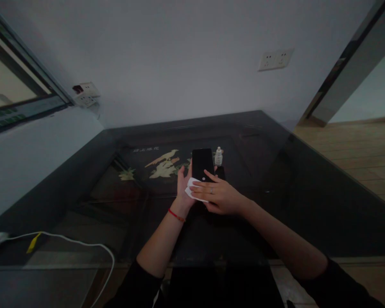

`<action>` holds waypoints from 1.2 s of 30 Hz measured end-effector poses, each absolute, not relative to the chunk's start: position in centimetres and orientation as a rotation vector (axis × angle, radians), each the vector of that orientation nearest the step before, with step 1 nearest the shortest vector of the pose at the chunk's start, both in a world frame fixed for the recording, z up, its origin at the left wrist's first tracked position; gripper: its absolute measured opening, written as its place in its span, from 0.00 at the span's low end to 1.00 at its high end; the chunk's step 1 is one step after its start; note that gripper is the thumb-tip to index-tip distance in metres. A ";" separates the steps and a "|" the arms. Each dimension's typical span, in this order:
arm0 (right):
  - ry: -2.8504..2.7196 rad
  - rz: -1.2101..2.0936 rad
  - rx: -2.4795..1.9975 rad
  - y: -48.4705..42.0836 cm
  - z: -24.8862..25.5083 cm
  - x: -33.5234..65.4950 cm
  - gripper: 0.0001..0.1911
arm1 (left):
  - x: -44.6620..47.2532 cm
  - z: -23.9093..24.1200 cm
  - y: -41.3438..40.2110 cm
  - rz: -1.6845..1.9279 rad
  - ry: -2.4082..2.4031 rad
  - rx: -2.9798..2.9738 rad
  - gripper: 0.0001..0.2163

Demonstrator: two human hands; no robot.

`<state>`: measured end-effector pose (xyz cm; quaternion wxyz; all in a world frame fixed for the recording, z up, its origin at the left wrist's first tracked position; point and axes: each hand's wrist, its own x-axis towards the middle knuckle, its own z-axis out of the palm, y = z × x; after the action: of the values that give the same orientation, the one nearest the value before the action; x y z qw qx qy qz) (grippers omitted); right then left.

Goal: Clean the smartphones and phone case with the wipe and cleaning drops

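My left hand (182,185) holds a black phone (202,163) upright above the dark glass table (308,201), screen toward me. A red string circles that wrist. My right hand (220,196), wearing a ring, presses a small white cloth (192,191) against the phone's lower edge, fingers laid flat over it. A small white dropper bottle (218,156) stands on the table just behind and to the right of the phone. A second dark flat object (220,172) lies beside the bottle, partly hidden by my right hand.
The table carries a bird and flower inlay (162,164) under the glass. A white cable (83,246) runs across the near left corner. Wall sockets (275,59) sit above the table; a doorway and wooden floor (356,145) lie at right.
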<state>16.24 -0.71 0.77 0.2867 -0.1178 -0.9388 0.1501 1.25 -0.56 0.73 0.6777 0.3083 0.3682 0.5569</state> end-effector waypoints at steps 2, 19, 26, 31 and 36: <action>-2.495 0.394 -0.351 -0.2 0.6 16.6 0.26 | 1.2 0.7 -0.6 1.252 0.818 0.639 0.29; -2.446 0.390 -0.435 0.5 0.5 17.1 0.26 | 1.1 0.7 -0.4 1.241 0.826 0.556 0.29; -2.413 0.315 -0.552 1.3 0.3 17.9 0.23 | 0.9 1.0 -0.4 1.242 0.821 0.633 0.28; -2.206 0.177 -0.883 3.2 0.3 20.0 0.22 | 1.8 1.4 -1.3 1.084 0.714 0.692 0.27; -2.212 0.064 -0.834 3.3 0.3 20.4 0.22 | 1.5 1.5 -1.3 1.074 0.631 0.604 0.28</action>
<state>20.43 3.33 0.31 0.3786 -0.3266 -0.8657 0.0251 1.53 -1.30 1.53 0.7700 0.2784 0.2909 0.4950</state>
